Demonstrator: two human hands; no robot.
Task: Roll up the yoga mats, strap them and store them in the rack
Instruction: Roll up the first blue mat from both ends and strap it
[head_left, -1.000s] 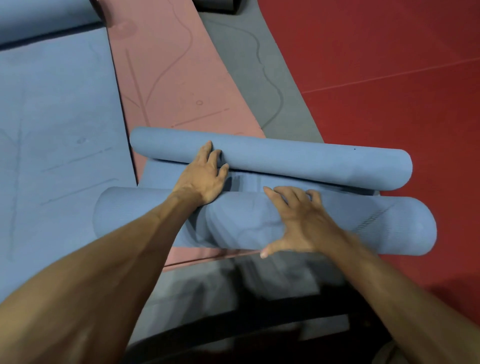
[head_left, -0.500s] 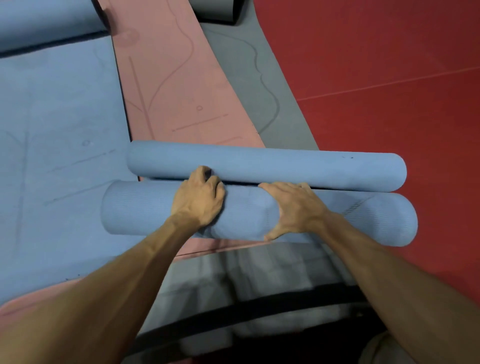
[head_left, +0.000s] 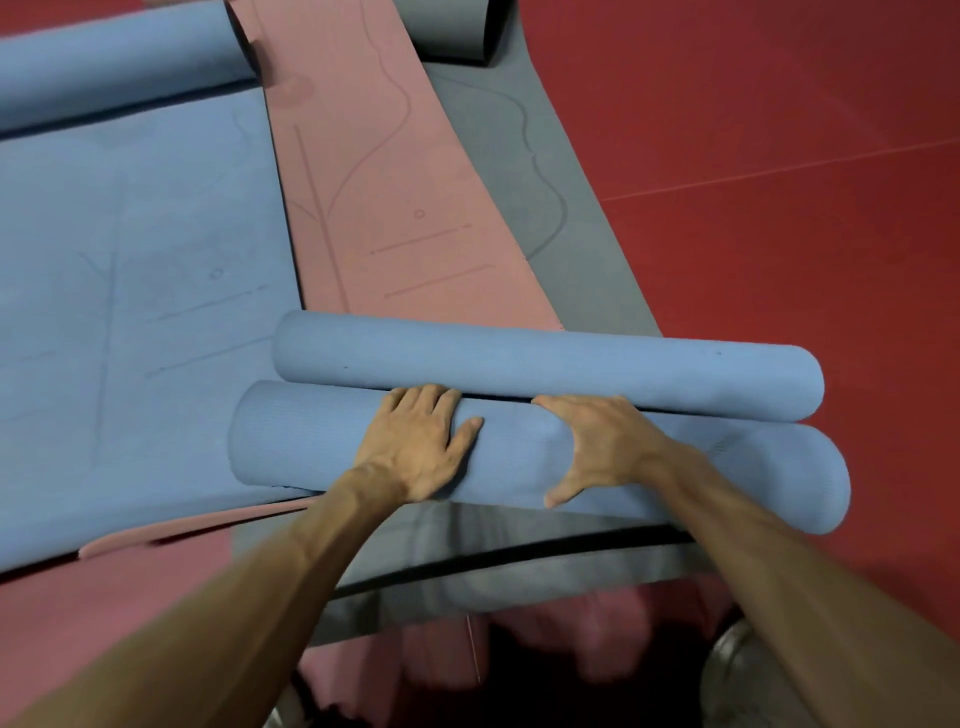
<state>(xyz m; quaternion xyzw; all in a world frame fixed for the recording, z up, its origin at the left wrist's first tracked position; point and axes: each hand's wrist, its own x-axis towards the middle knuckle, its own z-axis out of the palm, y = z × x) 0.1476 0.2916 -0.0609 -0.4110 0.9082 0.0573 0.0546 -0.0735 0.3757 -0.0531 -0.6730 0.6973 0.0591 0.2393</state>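
Plainly, the near blue roll (head_left: 306, 431) lay crosswise over the flat pink mat (head_left: 389, 182) and the grey mat (head_left: 519, 171), its far side touching the far blue roll (head_left: 571, 364) along most of its length. The left hand (head_left: 415, 441) sat palm down on the near roll's middle, fingers bent over the crest into the seam between the two rolls, thumb spread to the right. The right hand (head_left: 597, 447) clasped the same roll just beside it, fingers over the top and thumb stretched down the near face. Both hands held close to the centre, so the ends were unguarded. The right end looked fatter than the left, and I judged it could slacken or telescope if the grip eased before a strap went on. No strap or rack was in view. Lifting carelessly might also drag the mats beneath, or nudge the far roll onto the red floor (head_left: 779, 156).
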